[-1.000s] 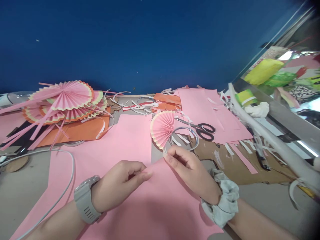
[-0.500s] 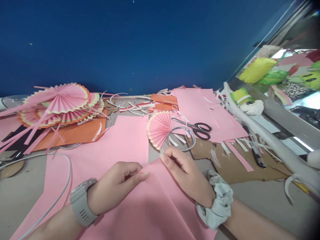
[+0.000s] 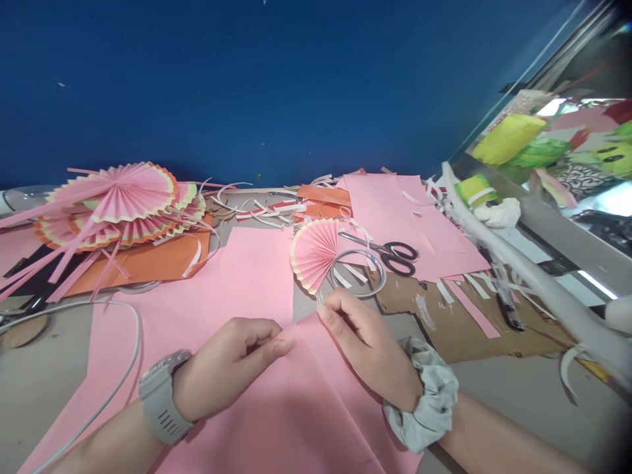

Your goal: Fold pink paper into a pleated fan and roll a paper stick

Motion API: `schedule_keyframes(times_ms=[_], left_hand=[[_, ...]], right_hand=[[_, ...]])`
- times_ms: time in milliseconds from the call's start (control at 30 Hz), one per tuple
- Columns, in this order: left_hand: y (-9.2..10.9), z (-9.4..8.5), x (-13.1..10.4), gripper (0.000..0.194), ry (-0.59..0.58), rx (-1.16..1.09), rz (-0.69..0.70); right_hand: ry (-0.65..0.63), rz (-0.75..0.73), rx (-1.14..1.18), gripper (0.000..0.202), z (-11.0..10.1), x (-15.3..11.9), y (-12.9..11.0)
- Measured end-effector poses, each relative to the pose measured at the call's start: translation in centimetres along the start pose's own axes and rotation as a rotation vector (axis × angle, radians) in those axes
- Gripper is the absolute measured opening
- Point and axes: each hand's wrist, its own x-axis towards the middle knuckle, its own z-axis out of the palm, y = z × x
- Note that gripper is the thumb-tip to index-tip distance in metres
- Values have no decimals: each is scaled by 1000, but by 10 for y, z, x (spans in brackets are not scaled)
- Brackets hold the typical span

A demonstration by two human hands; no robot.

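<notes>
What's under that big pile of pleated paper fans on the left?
An orange sheet sticks out from under the pile of fans. The fans cover the rest, so I can't tell what else is hidden there.

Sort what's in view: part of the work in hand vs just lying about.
In hand:
- pink sheet, pinched by left hand and right hand

Likely just lying about:
- scissors
- brown cardboard
- white cable

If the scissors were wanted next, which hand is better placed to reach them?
Probably the right hand: it is nearer the scissors, whose handles lie toward its side. The left hand is farther off. Both pinch the pink sheet, so either must release first.
</notes>
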Motion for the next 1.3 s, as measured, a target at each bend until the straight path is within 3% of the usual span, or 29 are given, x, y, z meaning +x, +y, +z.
schedule_keyframes(times_ms=[867, 1033, 1200, 1300], left_hand=[[1, 0, 0, 36, -2, -52, -5], [2, 0, 0, 38, 32, -79, -47], [1, -5, -1, 33, 60, -225, -30], [-3, -10, -4, 37, 27, -516, 3]], right_hand=[[68, 31, 3, 24, 2, -1, 1], [2, 78, 107, 21, -1, 3, -2], [-211, 139, 190, 22, -10, 4, 0], [-89, 145, 162, 24, -21, 5, 3]])
